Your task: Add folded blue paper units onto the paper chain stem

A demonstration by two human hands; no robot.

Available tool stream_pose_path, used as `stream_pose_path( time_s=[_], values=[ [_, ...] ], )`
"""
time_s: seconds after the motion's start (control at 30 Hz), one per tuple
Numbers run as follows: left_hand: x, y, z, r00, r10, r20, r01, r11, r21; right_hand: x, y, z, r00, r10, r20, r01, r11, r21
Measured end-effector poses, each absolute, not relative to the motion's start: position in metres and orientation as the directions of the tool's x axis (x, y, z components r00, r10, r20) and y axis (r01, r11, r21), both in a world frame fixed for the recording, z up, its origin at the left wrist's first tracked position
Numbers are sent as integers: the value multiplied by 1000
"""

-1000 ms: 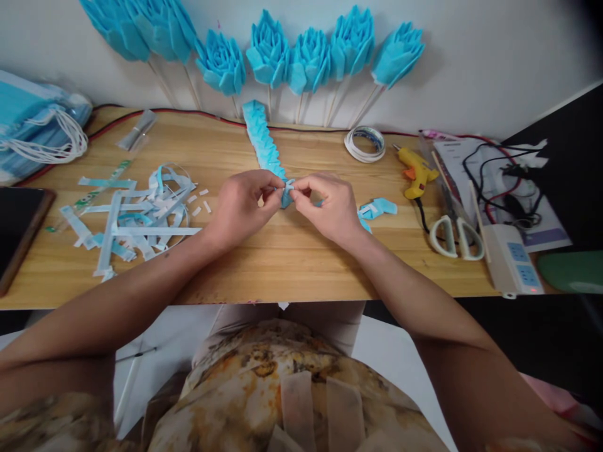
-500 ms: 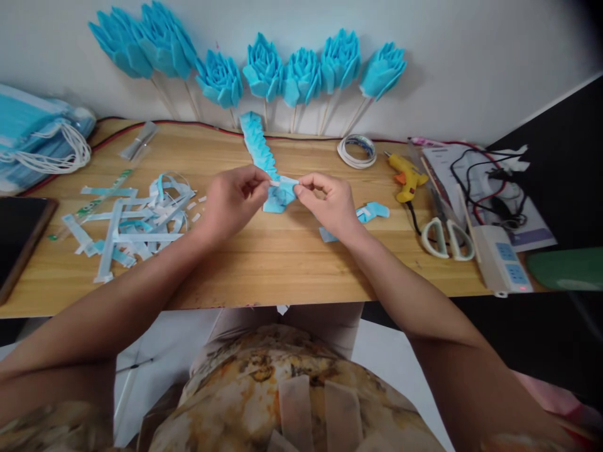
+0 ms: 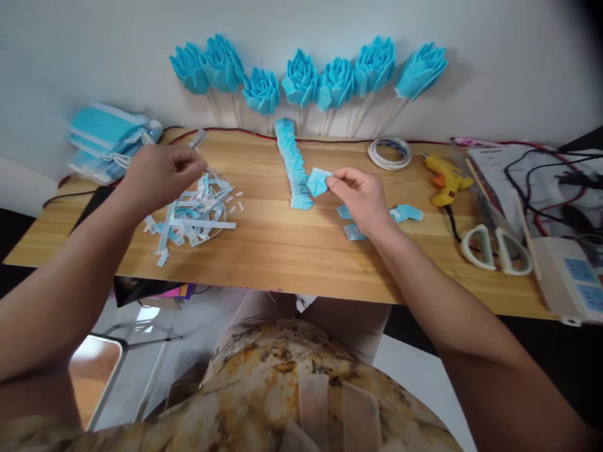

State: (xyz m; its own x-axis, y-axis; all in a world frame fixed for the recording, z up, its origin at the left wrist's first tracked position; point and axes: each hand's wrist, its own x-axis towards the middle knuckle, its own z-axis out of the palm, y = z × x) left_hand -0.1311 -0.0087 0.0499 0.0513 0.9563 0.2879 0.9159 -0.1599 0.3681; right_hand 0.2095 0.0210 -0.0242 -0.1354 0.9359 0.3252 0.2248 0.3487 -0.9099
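My right hand (image 3: 362, 199) pinches a small folded blue petal piece (image 3: 318, 181) just above the wooden table (image 3: 292, 251), beside the near end of a long row of folded blue pieces (image 3: 292, 162). My left hand (image 3: 157, 174) hovers over a pile of cut mask strips (image 3: 195, 213) at the left, fingers pinched together; what they hold is too small to make out. A few loose blue scraps (image 3: 405, 213) lie right of my right hand.
Several blue paper-like flowers (image 3: 301, 78) on sticks lean against the wall. A stack of blue face masks (image 3: 106, 135) sits far left. At the right lie a tape roll (image 3: 390, 152), a yellow glue gun (image 3: 445, 181), scissors (image 3: 494, 248), cables and a power strip (image 3: 572, 279).
My hands have parted: the left moved away to the strip pile, the right keeps the folded piece. The view has shifted to the left.
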Motion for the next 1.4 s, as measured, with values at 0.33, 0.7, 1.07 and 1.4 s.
stream_pose_path(
  time_s=[0.33,0.7,1.07,1.4],
  values=[
    [-165,-5,18,102,964,245,897,-196,397,208,21,-27,-125,941,315,237,336,-912],
    [-195,-83,3,429,890,156,846,-456,276,207,14,-17,-124,948,294,231,316,-920],
    [-180,-85,-28,396,903,168,867,-428,256,204,11,-17,-163,948,274,221,306,-926],
    [-167,-37,-18,292,906,308,919,-355,174,208,11,-18,-176,958,225,276,268,-923]
  ],
)
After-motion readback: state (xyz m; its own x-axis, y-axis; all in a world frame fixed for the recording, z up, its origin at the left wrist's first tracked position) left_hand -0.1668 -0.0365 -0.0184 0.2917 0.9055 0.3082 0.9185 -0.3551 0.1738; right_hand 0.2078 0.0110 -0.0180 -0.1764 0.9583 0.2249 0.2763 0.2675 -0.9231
